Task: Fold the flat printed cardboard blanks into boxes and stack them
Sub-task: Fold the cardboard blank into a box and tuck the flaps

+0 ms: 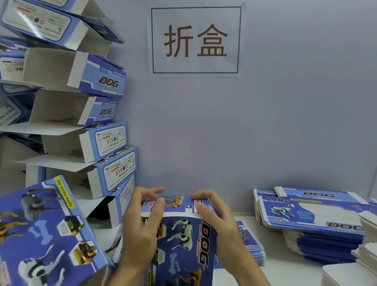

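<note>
Box in hand: blue printed carton, lower centre of the frame, held end-up with its far end flap being bent over. Body looks squared up already; this end is not yet closed.

Risks, as I judge them:
- Flap creases off its score line if the two sides are pressed unevenly; the glossy card would keep the mark.
- Carton could skew back toward flat, since nothing but the hands braces it.
- The tall stack of folded boxes at the left of the frame leans, with loose flaps sticking out. One more box set carelessly on it, or a nudge from an elbow, might tip it.
- A finished box lies tilted at lower left, close to the left forearm.

Hands:
- Left hand: fingers curled over the top edge, thumb on the near face, gripping the left side.
- Right hand: mirrored, fingertips hooked over the flap, palm against the right side.

Flat blanks wait in piles at right.
</note>
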A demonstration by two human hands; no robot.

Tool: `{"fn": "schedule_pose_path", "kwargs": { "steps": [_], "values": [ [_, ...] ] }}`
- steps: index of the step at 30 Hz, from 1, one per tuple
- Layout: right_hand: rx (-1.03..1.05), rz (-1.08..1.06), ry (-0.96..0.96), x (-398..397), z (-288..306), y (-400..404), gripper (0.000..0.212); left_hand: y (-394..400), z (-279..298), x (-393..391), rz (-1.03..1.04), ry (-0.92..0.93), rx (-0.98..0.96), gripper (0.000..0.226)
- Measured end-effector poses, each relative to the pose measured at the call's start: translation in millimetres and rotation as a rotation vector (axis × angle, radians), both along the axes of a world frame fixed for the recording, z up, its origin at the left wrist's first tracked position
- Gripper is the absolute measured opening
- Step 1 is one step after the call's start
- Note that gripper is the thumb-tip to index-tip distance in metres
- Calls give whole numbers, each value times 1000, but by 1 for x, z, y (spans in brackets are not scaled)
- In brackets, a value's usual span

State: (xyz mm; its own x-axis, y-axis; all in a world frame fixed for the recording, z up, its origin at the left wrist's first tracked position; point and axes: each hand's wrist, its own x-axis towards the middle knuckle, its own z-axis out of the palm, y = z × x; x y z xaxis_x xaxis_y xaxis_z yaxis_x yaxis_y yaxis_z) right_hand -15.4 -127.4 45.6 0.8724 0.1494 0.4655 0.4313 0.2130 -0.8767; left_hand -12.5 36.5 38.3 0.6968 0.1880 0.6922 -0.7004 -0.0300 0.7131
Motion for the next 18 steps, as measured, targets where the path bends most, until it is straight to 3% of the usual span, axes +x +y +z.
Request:
{"fn": "schedule_pose_path", "kwargs": {
  "steps": [4,9,13,16,18],
  "values": [
    [8,9,10,1,-1,-4,60,8,-3,2,63,-21,118,27],
    [-82,-92,-30,-1,-2,0,45,5,-1,4,127,-78,169,33],
    [-80,-162,-71,2,-5,1,46,6,-2,7,211,-147,240,25],
    [-42,-197,-58,8,-7,0,37,-1,0,7,121,26,163,48],
    [121,-270,-34,12,-1,-6,33,-9,5,5,-13,164,131,69]
  ]
}}
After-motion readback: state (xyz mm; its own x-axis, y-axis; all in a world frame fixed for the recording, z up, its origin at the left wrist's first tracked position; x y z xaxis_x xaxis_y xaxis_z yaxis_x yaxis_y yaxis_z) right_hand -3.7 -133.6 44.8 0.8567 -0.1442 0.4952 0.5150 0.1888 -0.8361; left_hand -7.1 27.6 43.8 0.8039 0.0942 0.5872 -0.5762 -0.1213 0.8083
